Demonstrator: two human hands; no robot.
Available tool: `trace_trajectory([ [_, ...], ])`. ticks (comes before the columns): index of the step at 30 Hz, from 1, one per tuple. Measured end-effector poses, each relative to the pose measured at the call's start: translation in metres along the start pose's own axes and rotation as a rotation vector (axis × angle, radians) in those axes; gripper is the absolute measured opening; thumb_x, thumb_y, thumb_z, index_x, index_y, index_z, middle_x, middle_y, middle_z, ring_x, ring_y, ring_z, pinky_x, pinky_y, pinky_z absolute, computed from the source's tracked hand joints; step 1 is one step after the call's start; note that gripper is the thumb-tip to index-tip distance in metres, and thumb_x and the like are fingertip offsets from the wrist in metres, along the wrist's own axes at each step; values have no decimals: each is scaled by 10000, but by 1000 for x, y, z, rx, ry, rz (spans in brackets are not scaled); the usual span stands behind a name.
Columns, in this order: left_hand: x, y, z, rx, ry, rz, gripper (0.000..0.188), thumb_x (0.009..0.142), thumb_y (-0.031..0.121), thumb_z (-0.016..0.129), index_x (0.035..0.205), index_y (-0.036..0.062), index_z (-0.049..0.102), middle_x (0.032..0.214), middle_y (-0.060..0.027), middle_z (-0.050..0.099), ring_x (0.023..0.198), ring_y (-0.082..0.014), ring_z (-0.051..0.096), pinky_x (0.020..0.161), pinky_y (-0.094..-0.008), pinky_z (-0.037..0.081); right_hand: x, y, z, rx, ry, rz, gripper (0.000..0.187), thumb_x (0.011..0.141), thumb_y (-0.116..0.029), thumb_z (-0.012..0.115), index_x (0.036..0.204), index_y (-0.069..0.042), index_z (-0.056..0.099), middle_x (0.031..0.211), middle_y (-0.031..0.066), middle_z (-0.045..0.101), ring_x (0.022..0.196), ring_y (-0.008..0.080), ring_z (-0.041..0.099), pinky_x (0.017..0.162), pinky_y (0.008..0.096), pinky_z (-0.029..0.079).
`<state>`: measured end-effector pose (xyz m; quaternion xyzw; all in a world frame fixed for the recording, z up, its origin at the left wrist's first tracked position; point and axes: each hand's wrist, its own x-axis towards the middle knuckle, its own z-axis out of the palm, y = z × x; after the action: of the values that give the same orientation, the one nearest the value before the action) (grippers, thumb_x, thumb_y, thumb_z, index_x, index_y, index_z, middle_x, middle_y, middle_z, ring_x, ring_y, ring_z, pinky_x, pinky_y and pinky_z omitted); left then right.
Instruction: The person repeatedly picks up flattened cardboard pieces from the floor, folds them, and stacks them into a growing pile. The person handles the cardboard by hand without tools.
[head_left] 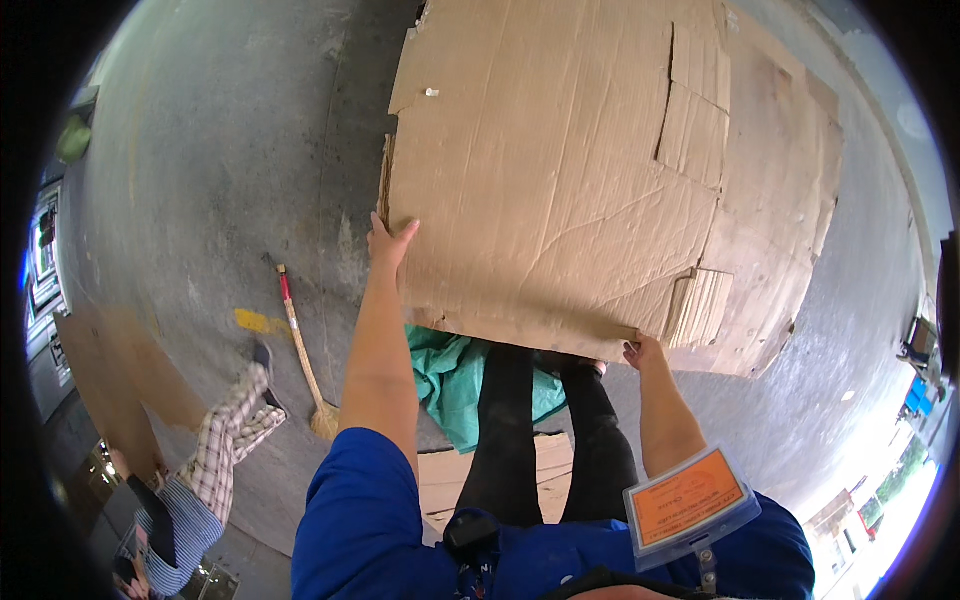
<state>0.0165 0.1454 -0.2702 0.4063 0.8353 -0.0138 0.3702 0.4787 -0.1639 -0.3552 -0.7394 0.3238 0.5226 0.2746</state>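
Note:
A large sheet of brown cardboard (540,180), creased and torn in places, spreads out in front of me. My left hand (392,243) grips its left edge near the close corner, thumb on top and the other fingers partly hidden at the edge. On the near edge, toward the right, my right hand (645,352) pinches the board between thumb and fingers. A loose flap (700,307) sticks up just beyond that hand. Crumpled green tarp (455,395) lies under the near edge, around my legs.
A straw broom (300,350) lies on the grey floor (230,160) to my left. Farther left, a person in checked trousers (225,435) is beside more cardboard (120,380). Another cardboard piece (445,480) lies by my legs. An orange badge (690,500) hangs from me.

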Motion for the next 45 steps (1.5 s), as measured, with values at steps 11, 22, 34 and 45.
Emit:
trace_trajectory([
  [11,15,-5,21,193,85,-39,907,692,496,580,1321,105,56,1272,-222,241,1148,-367,316,919,-484,318,15,4,3,-37,8,-29,242,777,-295,573,948,-130,527,931,54,490,931,257,460,883,473,273],
  [22,7,-12,9,201,28,60,942,670,499,605,1318,95,53,1284,-238,208,1164,-375,288,921,-458,329,13,-4,1,-197,-64,36,359,734,-325,619,1016,-146,485,993,50,523,949,253,464,891,492,248],
  [34,-57,-70,32,12,534,192,794,803,451,448,1284,-53,68,1332,-249,102,1241,-373,102,1009,-432,153,-13,11,-26,-1374,5,-251,501,736,-482,538,1011,-63,526,904,134,589,834,262,537,717,403,402],
  [45,-358,-303,89,-23,77,-201,634,786,349,497,1262,8,253,1221,-305,295,1129,-423,303,924,-435,292,-228,95,-114,-2368,-381,-666,1082,480,-620,658,1323,-191,133,1337,258,2,1190,434,220,935,523,249],
])
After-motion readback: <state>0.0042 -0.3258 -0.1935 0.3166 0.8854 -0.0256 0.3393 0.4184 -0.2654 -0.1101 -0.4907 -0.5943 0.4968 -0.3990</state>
